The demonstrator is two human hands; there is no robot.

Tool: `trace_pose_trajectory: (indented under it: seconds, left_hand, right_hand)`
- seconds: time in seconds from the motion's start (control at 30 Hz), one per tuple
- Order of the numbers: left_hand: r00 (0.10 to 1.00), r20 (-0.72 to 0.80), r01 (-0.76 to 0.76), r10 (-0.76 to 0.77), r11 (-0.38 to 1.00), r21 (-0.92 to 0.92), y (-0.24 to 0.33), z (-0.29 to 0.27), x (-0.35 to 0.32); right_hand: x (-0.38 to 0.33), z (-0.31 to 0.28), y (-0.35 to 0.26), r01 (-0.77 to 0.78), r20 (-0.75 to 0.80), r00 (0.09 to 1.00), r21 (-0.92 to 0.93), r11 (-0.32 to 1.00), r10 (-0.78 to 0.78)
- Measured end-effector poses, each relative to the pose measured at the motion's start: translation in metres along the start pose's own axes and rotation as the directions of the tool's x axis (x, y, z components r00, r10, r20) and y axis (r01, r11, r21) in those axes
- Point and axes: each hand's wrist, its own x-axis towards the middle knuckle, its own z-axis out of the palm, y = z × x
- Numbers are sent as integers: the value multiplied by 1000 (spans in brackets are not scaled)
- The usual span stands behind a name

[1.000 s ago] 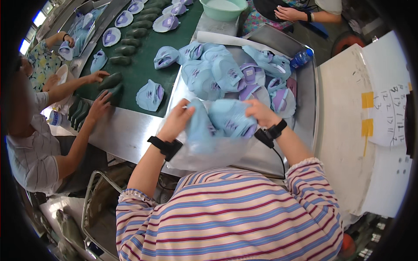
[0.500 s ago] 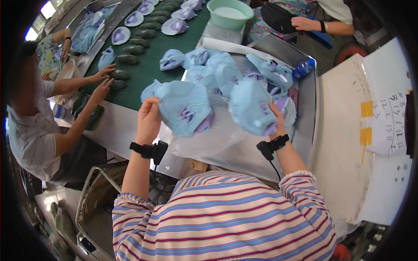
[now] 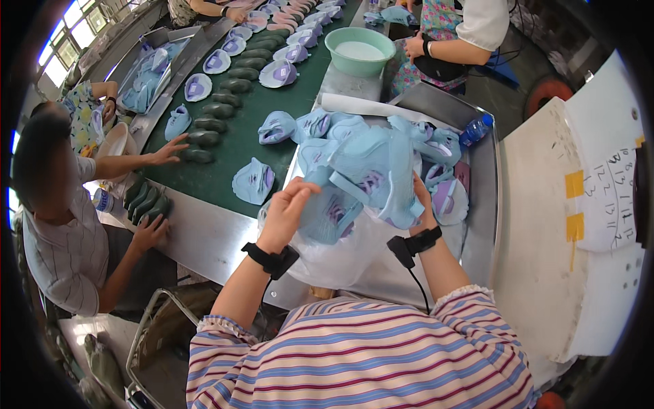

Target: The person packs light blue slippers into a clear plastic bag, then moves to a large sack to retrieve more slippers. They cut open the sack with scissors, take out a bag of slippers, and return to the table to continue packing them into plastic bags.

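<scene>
My left hand (image 3: 285, 213) pinches the edge of a light blue shoe upper (image 3: 325, 217) with purple laces. My right hand (image 3: 421, 204) grips another light blue upper (image 3: 381, 157) by its right side, tilted and overlapping the first. Beneath both spreads a crumpled clear plastic bag (image 3: 334, 264). Behind them, a pile of similar uppers (image 3: 317, 151) fills the metal tray (image 3: 485, 198). A single upper (image 3: 254, 180) lies on the green belt (image 3: 228, 153), left of my hands.
Dark green shoe lasts (image 3: 214, 125) and finished-looking pale uppers (image 3: 216, 61) line the belt. At left a co-worker's hand (image 3: 150, 234) rests by several lasts. A green basin (image 3: 360, 51) stands ahead, a blue bottle (image 3: 477, 129) at the tray's right corner, a white board (image 3: 538, 225) beyond.
The upper that my left hand held now lies on the belt. My left hand has come right to another upper. The co-worker's near hand has moved back to lasts at the table edge.
</scene>
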Motion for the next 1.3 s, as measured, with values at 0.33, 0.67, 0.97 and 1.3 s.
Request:
trace_pose_trajectory:
  seconds: [0.33,0.67,0.97,1.3]
  left_hand:
    - [988,-151,-33,34,999,7,-8,10,29]
    - [961,-277,-4,-24,995,-100,12,-2,46]
    - [990,-130,-25,48,984,174,-2,-2,61]
    - [960,-280,-94,6,949,-302,-3,-74,8]
  right_hand:
    - [24,-47,54,-203,-65,976,83,976,208]
    - [16,-38,5,79,66,996,-527,846,-52]
    - [38,17,8,-55,-49,998,-371,927,39]
    - [37,-188,-74,-96,-275,492,-960,262,-826]
